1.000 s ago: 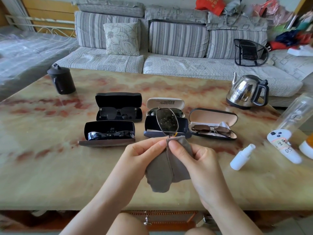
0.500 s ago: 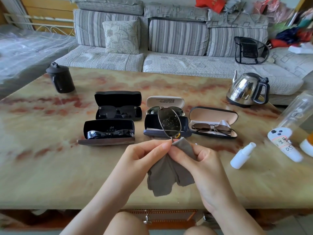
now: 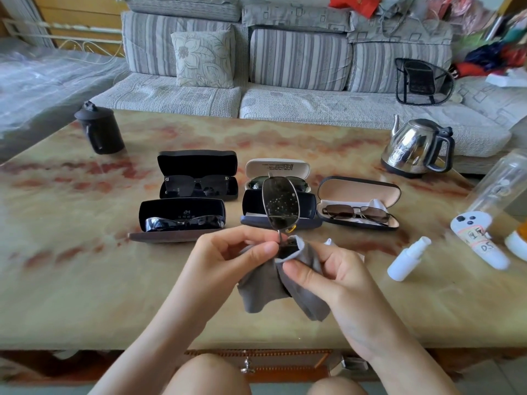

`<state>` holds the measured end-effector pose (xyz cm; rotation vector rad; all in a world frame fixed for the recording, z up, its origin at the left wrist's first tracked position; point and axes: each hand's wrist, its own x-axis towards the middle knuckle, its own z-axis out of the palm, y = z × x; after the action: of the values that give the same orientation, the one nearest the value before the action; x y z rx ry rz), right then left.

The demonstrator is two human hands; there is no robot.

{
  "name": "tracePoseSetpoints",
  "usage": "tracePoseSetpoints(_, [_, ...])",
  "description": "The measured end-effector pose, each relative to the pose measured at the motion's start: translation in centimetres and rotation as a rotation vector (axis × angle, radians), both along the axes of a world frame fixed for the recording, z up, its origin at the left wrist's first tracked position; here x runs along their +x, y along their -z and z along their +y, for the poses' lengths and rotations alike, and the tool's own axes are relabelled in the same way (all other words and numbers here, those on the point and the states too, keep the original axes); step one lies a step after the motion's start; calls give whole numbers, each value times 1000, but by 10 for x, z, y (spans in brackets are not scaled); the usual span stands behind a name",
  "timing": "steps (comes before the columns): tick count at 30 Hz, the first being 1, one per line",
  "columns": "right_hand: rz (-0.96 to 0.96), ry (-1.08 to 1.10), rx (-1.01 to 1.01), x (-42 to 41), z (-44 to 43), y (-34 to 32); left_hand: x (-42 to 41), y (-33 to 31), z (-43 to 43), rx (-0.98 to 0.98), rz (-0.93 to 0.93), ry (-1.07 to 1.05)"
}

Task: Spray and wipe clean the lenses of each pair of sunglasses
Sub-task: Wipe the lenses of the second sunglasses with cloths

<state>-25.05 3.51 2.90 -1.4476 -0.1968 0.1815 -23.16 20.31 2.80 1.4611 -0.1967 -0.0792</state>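
Above left grip [image 3: 231, 252], sunglasses [image 3: 281, 203]; cloth [image 3: 256, 292] beneath

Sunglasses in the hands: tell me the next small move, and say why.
Probably shift the grey cloth up onto the upper lens of the sunglasses and rub it. That lens stands bare and speckled with droplets, while the cloth, pinched by the right hand, wraps only the lower one. The left hand pinches the frame near the bridge, so it can steady the pair.

A grey cloth [image 3: 262, 286] hides the sunglasses' [image 3: 281, 205] lower lens; the edge crops a bottle [image 3: 502, 183].
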Motion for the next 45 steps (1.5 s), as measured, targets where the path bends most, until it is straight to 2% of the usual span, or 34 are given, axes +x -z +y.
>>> tracePoseSetpoints(7, [76,93,35,0,1,-1,0,0,-2,39,-1,140])
tracePoseSetpoints(12, [-35,213,-73,1,2,1,-1,2,-3,46,27,170])
tracePoseSetpoints(17, [-137,271,-205,2,5,8,-2,2,-10,40,65,81])
tracePoseSetpoints(23, [-12,239,-60,4,4,7,-3,-1,-18,7,10,44])
tracePoseSetpoints(27, [29,290,11,3,5,4,-2,1,-18,-30,73,64])
tracePoseSetpoints(31, [4,298,-31,2,5,5,-3,0,-18,-83,147,83])
tracePoseSetpoints(35, [-54,297,-62,0,7,7,-4,-1,-21,-131,130,45])
tracePoseSetpoints(41, [-38,222,-38,-2,5,5,-3,-1,-22,-198,110,0])
tracePoseSetpoints(45, [29,151,47,-5,3,0,-4,1,-20,-152,92,-29])
